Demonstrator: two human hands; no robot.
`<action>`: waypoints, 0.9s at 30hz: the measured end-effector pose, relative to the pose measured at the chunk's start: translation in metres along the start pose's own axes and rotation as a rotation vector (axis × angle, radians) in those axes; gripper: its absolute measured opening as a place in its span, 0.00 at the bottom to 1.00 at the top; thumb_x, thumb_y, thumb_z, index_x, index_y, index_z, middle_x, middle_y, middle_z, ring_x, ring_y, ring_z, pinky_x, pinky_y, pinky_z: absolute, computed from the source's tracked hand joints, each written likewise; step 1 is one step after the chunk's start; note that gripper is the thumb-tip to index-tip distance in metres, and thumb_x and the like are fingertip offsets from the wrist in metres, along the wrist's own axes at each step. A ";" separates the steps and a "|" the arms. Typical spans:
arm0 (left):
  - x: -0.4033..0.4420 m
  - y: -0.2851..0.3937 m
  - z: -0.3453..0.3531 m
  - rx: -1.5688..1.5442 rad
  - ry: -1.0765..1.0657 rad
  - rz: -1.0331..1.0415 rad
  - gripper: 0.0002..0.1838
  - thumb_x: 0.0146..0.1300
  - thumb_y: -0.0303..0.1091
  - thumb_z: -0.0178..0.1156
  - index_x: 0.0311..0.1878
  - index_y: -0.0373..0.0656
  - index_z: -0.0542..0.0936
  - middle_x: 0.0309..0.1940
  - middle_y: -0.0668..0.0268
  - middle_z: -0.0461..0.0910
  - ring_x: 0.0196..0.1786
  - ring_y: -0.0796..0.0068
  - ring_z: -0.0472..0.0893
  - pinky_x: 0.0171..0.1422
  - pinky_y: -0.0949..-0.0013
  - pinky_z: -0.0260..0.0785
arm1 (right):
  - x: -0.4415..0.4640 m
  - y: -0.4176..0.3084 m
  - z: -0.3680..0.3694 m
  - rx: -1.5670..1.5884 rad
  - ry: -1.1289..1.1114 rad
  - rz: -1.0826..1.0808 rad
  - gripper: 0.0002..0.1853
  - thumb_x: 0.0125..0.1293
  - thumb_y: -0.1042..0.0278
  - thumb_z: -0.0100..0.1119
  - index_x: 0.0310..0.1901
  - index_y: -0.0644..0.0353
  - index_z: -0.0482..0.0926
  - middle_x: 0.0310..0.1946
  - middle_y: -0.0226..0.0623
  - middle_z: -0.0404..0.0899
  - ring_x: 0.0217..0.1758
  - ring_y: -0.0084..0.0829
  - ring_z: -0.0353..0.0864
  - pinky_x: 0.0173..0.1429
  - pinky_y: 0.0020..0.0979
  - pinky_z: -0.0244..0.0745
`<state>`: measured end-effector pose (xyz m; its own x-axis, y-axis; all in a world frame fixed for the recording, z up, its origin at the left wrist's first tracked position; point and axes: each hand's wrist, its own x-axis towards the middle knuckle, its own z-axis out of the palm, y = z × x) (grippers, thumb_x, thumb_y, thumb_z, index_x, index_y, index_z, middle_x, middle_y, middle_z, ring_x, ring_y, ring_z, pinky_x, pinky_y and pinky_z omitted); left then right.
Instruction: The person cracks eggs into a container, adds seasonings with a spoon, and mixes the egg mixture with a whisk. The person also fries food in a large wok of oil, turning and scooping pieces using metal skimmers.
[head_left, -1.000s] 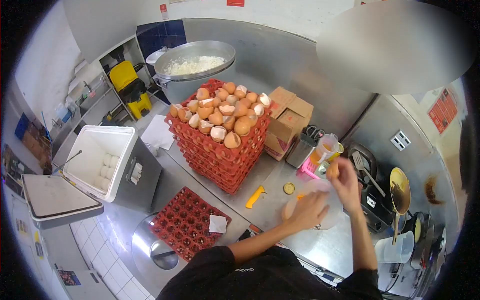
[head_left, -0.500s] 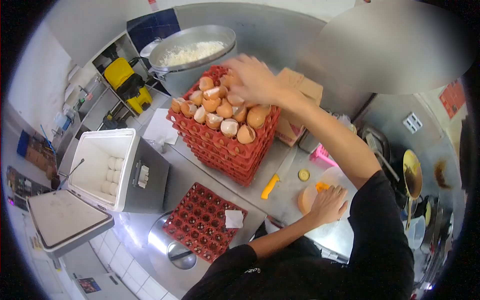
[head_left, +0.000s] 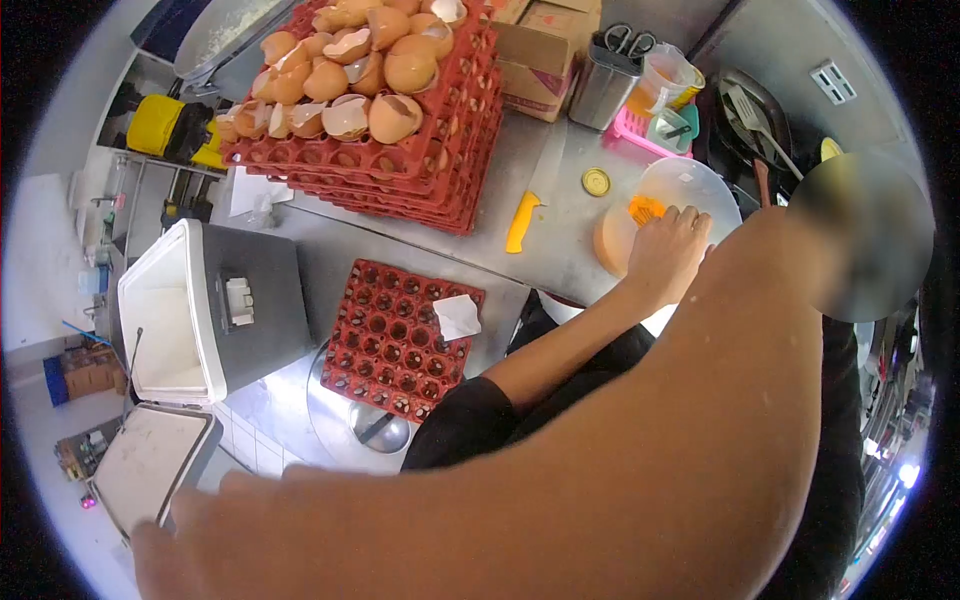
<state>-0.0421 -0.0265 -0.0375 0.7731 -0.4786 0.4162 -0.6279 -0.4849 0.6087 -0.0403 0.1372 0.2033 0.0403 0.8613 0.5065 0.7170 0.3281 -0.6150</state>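
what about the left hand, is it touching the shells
No, the left hand is at the bowl, apart from the shells.

The left hand (head_left: 672,255) is at a clear bowl (head_left: 692,183), and brown eggshells (head_left: 395,119) top stacked red trays (head_left: 465,178).

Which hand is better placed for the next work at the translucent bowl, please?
Probably the left hand: it is at the translucent bowl. The right hand is away at the picture's lower left, its forearm crossing the view.
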 end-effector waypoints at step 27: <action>-0.014 -0.032 0.005 -0.021 -0.162 0.155 0.17 0.68 0.38 0.68 0.55 0.38 0.81 0.47 0.51 0.84 0.53 0.47 0.84 0.57 0.48 0.76 | -0.224 -0.063 -0.080 -0.647 0.693 0.737 0.14 0.77 0.62 0.61 0.45 0.65 0.87 0.41 0.45 0.87 0.45 0.38 0.88 0.51 0.37 0.82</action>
<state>-0.0334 -0.0083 -0.0663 0.6422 -0.6583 0.3927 -0.7345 -0.3820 0.5608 -0.0389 -0.1075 0.1768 0.8115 0.3030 0.4997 0.5726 -0.5827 -0.5767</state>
